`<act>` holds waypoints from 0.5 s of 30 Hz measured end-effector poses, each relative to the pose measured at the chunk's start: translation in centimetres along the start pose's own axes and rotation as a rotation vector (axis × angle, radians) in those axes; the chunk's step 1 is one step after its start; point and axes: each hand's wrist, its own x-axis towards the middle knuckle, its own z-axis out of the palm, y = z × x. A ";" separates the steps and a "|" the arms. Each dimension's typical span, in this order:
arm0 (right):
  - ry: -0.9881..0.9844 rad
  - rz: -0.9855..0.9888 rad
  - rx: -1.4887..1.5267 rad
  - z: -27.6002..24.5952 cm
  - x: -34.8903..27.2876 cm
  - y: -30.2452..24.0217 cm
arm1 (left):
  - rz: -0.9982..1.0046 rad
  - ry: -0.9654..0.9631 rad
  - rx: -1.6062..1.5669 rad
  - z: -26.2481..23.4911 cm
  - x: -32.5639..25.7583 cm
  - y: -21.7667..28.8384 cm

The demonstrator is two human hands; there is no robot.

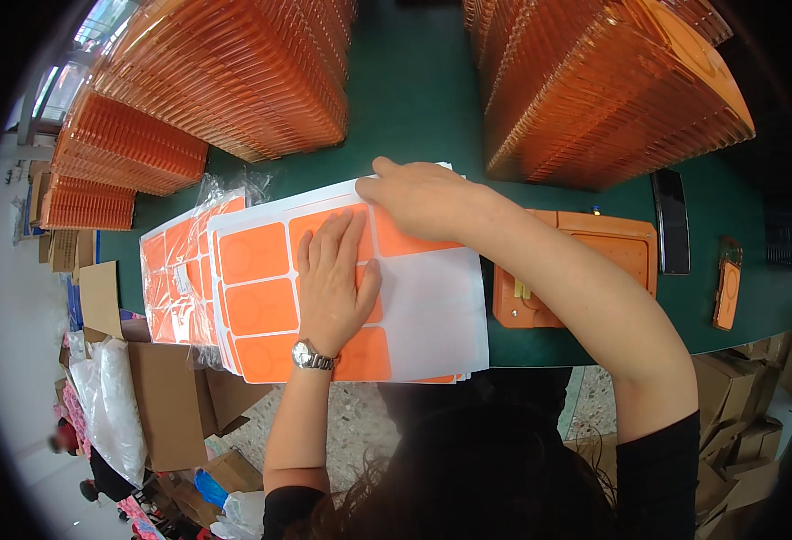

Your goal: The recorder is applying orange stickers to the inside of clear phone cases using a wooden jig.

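Left hand [335, 281] flat, fingers spread, pressing down on sticker sheet [346, 292] (white backing, rounded orange labels, right part peeled bare) atop a stack at near table [414, 99] edge. Right hand [421, 196] pinching an orange label at far edge. Bagged sheets [180, 270] just left.

Tall stacks of ribbed orange trays [234, 72] ranged along a green tabletop [414, 81], an orange tray [612, 247] laid flat, a dark phone [672, 220] set beside it, cardboard boxes [166, 405] piled on the floor.
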 end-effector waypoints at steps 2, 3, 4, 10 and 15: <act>-0.006 0.029 0.020 -0.3 -0.1 -0.1 | 0.004 0.004 0.001 0.0 0.0 0.0; -0.021 0.044 0.070 -0.7 -0.5 -0.1 | 0.002 0.007 -0.006 0.0 0.0 0.1; -0.036 0.059 0.121 -1.0 -0.7 -0.1 | 0.000 0.010 -0.014 0.0 0.1 0.1; 0.020 -0.027 0.211 -0.7 -1.4 1.5 | 0.021 -0.022 0.055 -0.2 -0.1 0.0; 0.148 -0.040 0.324 0.2 -1.0 3.6 | 0.030 -0.019 0.050 0.0 0.0 0.1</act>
